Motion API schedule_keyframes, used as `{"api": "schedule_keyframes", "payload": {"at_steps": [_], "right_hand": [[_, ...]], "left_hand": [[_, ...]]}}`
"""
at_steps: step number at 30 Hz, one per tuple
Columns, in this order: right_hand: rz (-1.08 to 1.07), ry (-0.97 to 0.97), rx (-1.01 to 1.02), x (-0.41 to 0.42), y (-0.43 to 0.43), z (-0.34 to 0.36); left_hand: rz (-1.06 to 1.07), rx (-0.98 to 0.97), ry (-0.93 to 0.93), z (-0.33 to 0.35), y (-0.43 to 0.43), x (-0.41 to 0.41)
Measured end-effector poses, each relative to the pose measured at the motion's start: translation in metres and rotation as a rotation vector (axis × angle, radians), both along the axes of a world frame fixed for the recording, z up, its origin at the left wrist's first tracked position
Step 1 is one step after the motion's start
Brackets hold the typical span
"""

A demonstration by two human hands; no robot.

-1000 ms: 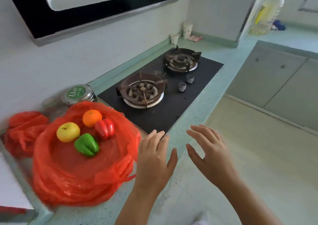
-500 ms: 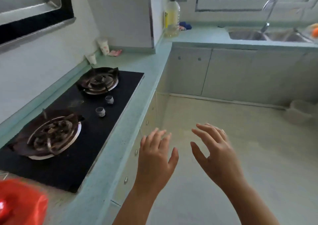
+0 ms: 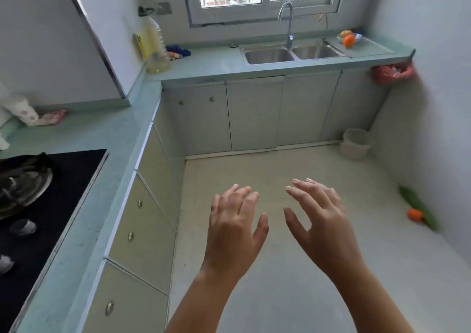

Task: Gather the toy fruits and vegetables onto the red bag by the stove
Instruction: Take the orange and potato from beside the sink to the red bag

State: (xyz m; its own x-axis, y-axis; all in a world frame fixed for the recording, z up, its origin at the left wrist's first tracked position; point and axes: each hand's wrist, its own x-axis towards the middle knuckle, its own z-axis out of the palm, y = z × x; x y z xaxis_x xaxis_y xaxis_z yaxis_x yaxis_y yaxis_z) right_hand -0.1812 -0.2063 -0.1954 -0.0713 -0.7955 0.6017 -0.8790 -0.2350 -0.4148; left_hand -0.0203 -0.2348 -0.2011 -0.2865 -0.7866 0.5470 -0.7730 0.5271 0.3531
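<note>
Both of your forearms are reaching up from the lower frame, left hand (image 3: 235,227) and right hand (image 3: 322,224) spreading relaxed fingers (palms down), grasping nothing.

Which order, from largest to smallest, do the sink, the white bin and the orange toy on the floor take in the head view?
1. sink
2. white bin
3. orange toy, smallest though it lies nearer the camera

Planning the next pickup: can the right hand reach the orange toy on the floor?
Probably not yet: the right hand hangs open, well short of the orange toy, though bare floor lies between.
</note>
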Motion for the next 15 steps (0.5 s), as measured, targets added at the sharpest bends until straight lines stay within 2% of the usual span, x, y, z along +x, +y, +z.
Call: {"api": "schedule_keyframes", "payload": {"at_steps": [8, 15], "right_hand": [[-0.115, -0.015, 0.056, -0.052, -0.046, -0.018], [-0.214, 0.033, 0.1, -0.09, -0.135, -0.027]], "left_hand": [[-0.11, -0.004, -0.006, -0.02, -0.068, -0.052], [-0.23, 0.022, 0.029, -0.038, -0.173, -0.101]]}}
